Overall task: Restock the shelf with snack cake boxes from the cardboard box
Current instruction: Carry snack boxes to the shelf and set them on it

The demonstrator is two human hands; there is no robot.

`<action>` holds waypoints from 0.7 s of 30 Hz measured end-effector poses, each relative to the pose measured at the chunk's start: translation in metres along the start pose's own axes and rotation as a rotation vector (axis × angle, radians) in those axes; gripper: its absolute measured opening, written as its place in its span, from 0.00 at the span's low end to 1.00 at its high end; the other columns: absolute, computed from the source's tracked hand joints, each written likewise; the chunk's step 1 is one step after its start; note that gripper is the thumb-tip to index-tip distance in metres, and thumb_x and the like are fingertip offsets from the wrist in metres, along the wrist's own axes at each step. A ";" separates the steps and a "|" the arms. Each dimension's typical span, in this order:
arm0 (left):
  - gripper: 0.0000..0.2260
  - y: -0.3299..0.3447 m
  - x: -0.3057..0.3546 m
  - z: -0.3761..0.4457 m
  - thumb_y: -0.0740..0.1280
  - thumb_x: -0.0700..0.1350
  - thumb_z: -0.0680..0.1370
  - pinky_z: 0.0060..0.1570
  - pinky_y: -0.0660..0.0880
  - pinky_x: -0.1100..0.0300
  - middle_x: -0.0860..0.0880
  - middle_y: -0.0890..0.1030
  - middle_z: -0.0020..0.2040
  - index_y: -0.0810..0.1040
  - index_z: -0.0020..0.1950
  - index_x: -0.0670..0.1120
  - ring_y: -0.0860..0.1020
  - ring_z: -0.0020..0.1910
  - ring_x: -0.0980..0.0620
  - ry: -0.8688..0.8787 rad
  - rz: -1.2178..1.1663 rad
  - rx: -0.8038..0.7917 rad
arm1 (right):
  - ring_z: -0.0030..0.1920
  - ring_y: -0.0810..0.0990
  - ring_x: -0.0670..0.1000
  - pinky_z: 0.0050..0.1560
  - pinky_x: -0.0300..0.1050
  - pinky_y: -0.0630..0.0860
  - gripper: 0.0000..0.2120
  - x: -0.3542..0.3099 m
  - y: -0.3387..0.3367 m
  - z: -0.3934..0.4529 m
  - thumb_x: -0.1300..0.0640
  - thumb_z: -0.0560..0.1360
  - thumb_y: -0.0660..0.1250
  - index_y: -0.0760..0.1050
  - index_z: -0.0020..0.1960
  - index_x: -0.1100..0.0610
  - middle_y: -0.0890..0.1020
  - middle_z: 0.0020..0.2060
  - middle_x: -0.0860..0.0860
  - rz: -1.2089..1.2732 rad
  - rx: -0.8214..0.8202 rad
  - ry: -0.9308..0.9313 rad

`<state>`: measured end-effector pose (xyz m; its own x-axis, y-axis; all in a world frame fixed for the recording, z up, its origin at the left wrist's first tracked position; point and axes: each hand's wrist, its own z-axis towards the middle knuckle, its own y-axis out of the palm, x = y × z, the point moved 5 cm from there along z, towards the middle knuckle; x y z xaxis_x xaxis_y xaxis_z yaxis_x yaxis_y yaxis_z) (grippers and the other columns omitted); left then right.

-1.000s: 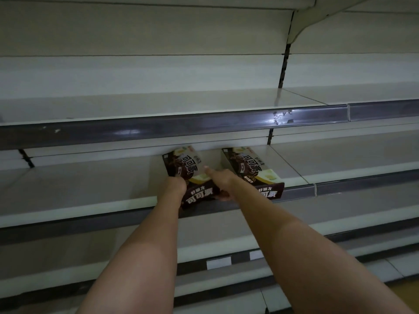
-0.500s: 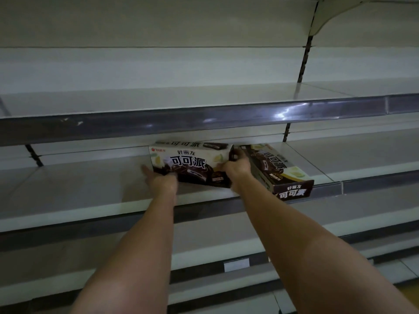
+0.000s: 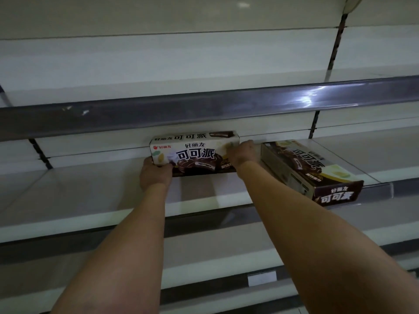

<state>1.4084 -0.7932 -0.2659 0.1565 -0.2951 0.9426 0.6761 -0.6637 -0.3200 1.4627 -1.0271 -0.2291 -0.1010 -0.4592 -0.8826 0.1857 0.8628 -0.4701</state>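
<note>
We are holding one snack cake box (image 3: 195, 155) upright at the shelf's (image 3: 90, 189) back edge, left hand (image 3: 155, 175) gripping its left end, right hand (image 3: 241, 152) curling round its right end. A second box (image 3: 303, 168) is lying flat just right, reaching the front edge.

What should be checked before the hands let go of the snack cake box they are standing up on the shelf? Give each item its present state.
1. Left hand grips the upright box at its left end: ok.
2. Right hand holds its right end: ok.
3. Front label faces outward: ok.
4. Box base flat on the shelf: cannot tell.
5. Second box faced up alike: not ok, it lies flat and angled.
</note>
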 end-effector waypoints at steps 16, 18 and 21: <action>0.20 0.012 -0.003 0.033 0.67 0.35 0.74 0.54 0.71 0.57 0.48 0.78 0.56 0.74 0.65 0.44 0.75 0.55 0.47 -0.028 -0.262 -0.174 | 0.59 0.77 0.59 0.60 0.57 0.76 0.33 -0.005 0.057 0.038 0.53 0.66 0.64 0.64 0.70 0.58 0.79 0.58 0.57 0.233 -0.174 -0.045; 0.22 0.016 -0.001 0.038 0.67 0.36 0.74 0.56 0.70 0.57 0.47 0.78 0.58 0.72 0.67 0.45 0.75 0.58 0.46 -0.061 -0.279 -0.246 | 0.59 0.76 0.59 0.61 0.57 0.75 0.33 -0.007 0.058 0.034 0.56 0.65 0.66 0.63 0.69 0.60 0.78 0.58 0.58 0.284 -0.212 -0.041; 0.27 0.024 0.000 0.035 0.69 0.38 0.73 0.58 0.69 0.55 0.46 0.76 0.63 0.67 0.71 0.45 0.74 0.62 0.45 -0.066 -0.237 -0.262 | 0.60 0.75 0.57 0.62 0.53 0.73 0.30 -0.010 0.053 0.014 0.62 0.71 0.68 0.62 0.71 0.59 0.77 0.59 0.55 0.300 -0.222 -0.061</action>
<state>1.4502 -0.7849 -0.2703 0.0688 -0.0724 0.9950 0.4932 -0.8645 -0.0970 1.4870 -0.9794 -0.2457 -0.0149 -0.1853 -0.9826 -0.0190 0.9826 -0.1850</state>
